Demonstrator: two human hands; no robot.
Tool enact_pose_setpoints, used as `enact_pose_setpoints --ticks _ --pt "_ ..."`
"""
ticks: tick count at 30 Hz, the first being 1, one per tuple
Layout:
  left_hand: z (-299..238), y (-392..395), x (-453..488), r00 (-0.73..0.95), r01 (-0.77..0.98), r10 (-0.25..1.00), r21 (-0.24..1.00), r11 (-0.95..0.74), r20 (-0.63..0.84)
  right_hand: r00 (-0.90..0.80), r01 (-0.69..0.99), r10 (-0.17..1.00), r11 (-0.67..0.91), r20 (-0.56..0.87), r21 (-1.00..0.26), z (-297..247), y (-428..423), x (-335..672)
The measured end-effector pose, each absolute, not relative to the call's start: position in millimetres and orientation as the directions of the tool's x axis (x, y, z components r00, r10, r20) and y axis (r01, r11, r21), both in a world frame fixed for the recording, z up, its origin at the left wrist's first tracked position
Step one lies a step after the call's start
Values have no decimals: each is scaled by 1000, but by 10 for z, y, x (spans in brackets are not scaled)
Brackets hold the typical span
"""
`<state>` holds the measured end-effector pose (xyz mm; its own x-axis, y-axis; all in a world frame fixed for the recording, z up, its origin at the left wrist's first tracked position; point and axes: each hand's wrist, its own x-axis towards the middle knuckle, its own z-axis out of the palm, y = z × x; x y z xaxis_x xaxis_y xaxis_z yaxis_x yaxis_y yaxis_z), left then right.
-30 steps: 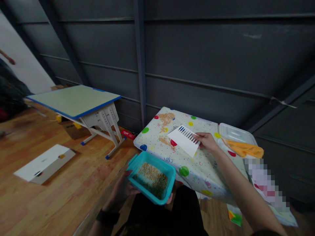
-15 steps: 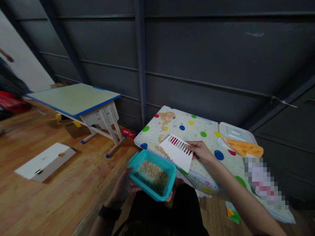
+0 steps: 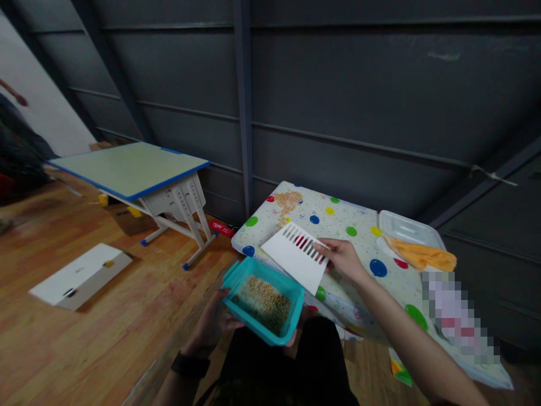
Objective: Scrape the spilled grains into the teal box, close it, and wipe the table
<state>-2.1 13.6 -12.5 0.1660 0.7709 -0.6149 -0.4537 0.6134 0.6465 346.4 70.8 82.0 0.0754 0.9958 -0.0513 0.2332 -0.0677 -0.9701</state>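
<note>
My left hand (image 3: 213,316) grips a teal plastic container (image 3: 250,324) by its left side, just off the near edge of the table. Inside lie many small pale yellow beans (image 3: 266,296). Between the fingers and thumb of my right hand (image 3: 343,259) is a flat white slotted board (image 3: 287,254); its lower left edge tilts toward the container's rim. More of the same beans (image 3: 288,200) are scattered on the tablecloth beyond the board, which may cover others.
A balloon-patterned cloth covers the table (image 3: 359,217). To the right are a clear lid (image 3: 409,228) and an orange cloth (image 3: 422,256). A desk (image 3: 135,169) and a white box (image 3: 80,276) stand left. Another person's arm (image 3: 14,93) shows far left.
My right hand has moved the slotted board a little left and up, toward the container. The beans beside the board's left edge no longer show. The container has hardly moved.
</note>
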Motion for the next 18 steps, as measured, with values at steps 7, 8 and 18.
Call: enact_pose_setpoints --ticks 7,8,18 --pt "-125 145 -63 182 -451 790 664 597 -586 382 290 924 -103 16 -952 850 1692 3933" --pt "-108 143 -63 178 -448 790 666 596 -587 386 299 922 -113 12 -948 816 1788 3949" --pt "-108 152 -60 112 -450 790 678 581 -603 207 362 978 -109 -34 -926 654 1832 3803"
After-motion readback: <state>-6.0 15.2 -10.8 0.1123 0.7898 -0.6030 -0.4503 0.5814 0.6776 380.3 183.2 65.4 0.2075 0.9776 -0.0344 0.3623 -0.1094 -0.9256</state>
